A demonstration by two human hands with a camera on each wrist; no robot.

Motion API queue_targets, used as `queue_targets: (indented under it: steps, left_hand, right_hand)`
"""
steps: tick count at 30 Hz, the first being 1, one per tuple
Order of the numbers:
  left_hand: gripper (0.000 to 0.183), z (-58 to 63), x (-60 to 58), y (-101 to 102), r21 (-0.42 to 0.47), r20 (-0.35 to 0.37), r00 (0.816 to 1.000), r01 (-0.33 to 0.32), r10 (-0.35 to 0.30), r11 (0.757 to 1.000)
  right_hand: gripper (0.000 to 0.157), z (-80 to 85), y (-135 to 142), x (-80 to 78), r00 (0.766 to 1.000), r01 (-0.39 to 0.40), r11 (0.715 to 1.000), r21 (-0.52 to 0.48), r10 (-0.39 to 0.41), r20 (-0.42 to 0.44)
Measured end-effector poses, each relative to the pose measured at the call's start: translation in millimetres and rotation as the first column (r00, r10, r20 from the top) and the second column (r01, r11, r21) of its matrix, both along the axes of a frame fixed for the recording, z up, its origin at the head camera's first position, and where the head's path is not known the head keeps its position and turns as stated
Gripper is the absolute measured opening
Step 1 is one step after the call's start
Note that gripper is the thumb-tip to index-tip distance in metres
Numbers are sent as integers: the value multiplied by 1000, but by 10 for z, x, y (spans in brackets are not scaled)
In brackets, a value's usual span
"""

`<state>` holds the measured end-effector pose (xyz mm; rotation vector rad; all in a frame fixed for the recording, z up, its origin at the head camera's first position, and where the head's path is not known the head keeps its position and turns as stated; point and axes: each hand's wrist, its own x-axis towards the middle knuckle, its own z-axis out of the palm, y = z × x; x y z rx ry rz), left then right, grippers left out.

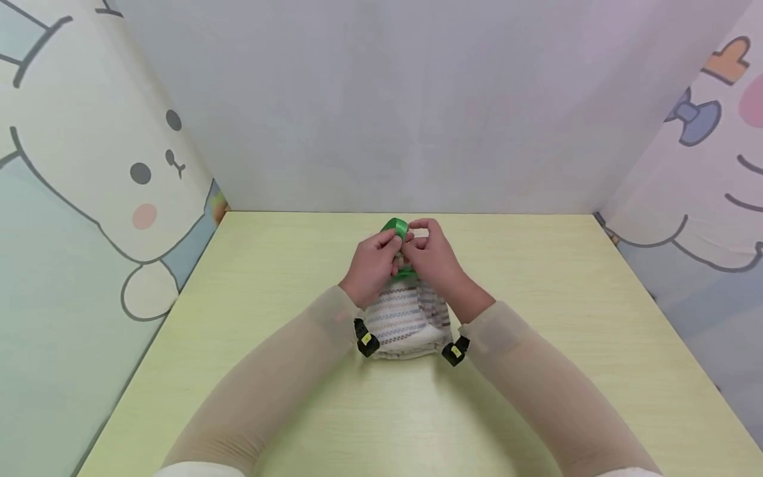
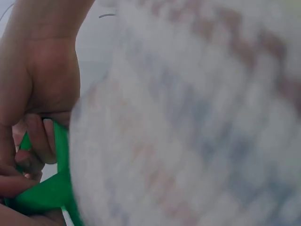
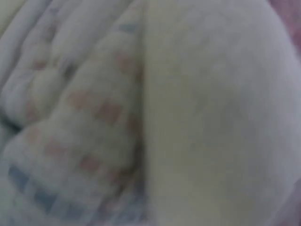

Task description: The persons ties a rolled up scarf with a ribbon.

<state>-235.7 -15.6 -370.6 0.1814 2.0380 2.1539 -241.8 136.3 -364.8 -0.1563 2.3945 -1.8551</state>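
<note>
A folded white towel [image 1: 395, 318] with rows of coloured dashes lies on the table, gathered at its far end with a green ribbon [image 1: 396, 226]. My left hand [image 1: 371, 264] pinches the ribbon between thumb and forefinger, where it stands up in a loop. Close beside it, my right hand [image 1: 440, 262] has its thumb and curled fingers on the ribbon too. In the left wrist view the ribbon [image 2: 44, 194] runs between both hands' fingers, next to the blurred towel [image 2: 188, 122]. Only folds of the towel [image 3: 94, 122] show in the right wrist view; the right fingers are hidden there.
The pale wooden table [image 1: 286, 265] ends at a grey-white back wall [image 1: 381, 106]. Side panels with cartoon drawings, such as the left panel [image 1: 77, 218], flank it. A small black camera mount [image 1: 366, 339] sits on each sleeved wrist, just above the towel's near corners.
</note>
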Motion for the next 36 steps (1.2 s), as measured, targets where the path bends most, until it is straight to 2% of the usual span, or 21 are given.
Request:
queue_targets:
  steps: [2,5,8,13,18,25,31,36]
  left_hand:
    - [37,9,4,-12,-22,-5,1000,-19,18,1000]
    - [34,18,8,-33,-57,-13,999,-43,42,997]
    - [33,30,16,-51,-108,-30,998,-57,54,993]
    - [30,50,37,-69,-259,-87,995,-67,45,964]
    - [28,67,67,-83,-336,-122,992,-70,30,939]
    - [31,54,94,-61,-293,-136,988,-106,68,950]
    - [28,40,101,-52,-280,-144,981,-164,127,946]
    - [30,33,102,-62,-298,-178,977,-170,120,939]
  right_hand:
    - [50,2,23,5,999,5,1000,1,-5,-44]
    - [49,-13,60,-1,990,-41,999,12,42,-133]
    - [47,-37,83,-8,971,-72,995,72,87,-223]
    - [40,-60,87,-7,947,-43,980,194,101,-305]
    - [33,-74,65,6,954,-7,972,235,77,-291]
    - [22,-64,40,15,952,84,969,231,-10,-305]
    - [20,-36,36,18,971,60,970,236,-2,-237]
    - [26,-36,28,-1,979,68,959,274,-11,-204]
